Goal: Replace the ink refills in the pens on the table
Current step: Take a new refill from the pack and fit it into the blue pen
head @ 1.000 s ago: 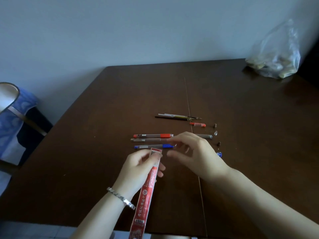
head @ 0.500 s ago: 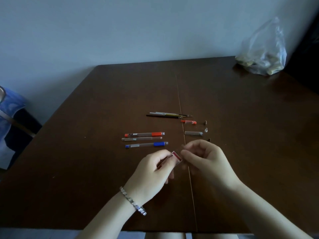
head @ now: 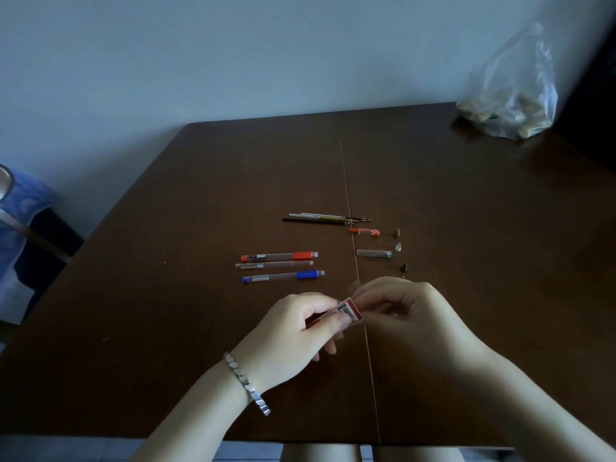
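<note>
My left hand [head: 293,335] grips a red refill packet [head: 348,311], whose white printed end sticks out toward my right hand [head: 403,315]. The right fingers pinch at that end. Beyond my hands three pen barrels lie side by side: a red-grip one [head: 280,256], a clear one [head: 273,265] and a blue-grip one [head: 283,276]. Further back lie thin loose refills [head: 326,218], a red cap [head: 365,232], a grey cap [head: 374,253] and small pen tips [head: 397,247].
The brown table [head: 166,295] has a seam running down its middle. A clear plastic bag [head: 510,95] with yellowish contents sits at the far right corner. A blue-covered chair [head: 20,221] stands left of the table. The wall is close behind.
The packet, first held upright along my left forearm, has been turned so only its end shows. Both hands drew back toward me, away from the pens.
</note>
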Tool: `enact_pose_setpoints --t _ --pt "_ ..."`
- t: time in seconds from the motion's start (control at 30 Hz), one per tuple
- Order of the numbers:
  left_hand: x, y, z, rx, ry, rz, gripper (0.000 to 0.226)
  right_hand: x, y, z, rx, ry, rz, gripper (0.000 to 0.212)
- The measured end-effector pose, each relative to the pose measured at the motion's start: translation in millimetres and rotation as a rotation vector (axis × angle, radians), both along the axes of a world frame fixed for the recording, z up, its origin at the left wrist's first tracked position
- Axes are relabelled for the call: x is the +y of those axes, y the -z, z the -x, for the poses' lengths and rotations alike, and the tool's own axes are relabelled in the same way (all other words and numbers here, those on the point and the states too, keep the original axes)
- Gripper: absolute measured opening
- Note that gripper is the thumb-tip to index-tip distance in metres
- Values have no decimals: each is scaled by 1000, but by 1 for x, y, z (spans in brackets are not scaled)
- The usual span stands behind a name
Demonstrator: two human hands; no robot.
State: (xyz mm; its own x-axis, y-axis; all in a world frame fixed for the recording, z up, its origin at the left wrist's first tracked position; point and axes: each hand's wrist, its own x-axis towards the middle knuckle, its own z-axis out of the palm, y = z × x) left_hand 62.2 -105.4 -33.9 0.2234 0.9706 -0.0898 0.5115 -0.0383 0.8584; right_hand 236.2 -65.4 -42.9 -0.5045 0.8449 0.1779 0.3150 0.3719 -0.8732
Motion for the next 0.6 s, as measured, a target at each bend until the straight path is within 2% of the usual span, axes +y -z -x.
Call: enact_pose_setpoints --t 0.17,0.27,0.37,0.47,0.53,0.6 --pt "6 0 -1 -102 -66 75 20 -2 0 -2 12 58 -75 18" --pt "8 1 -2 -79 -75 42 15 -3 1 -4 121 113 56 14" --pt "9 2 3 31 -82 -2 14 1 3 -12 384 263 295 17" --pt "8 4 11 161 -111 -87 19 9 -1 -20 764 406 495 27" --pt "5 9 15 295 -136 -219 19 15 -5 -26 887 498 503 29" --pt "3 18 20 490 -109 -410 15 20 -7 -30 914 564 470 30"
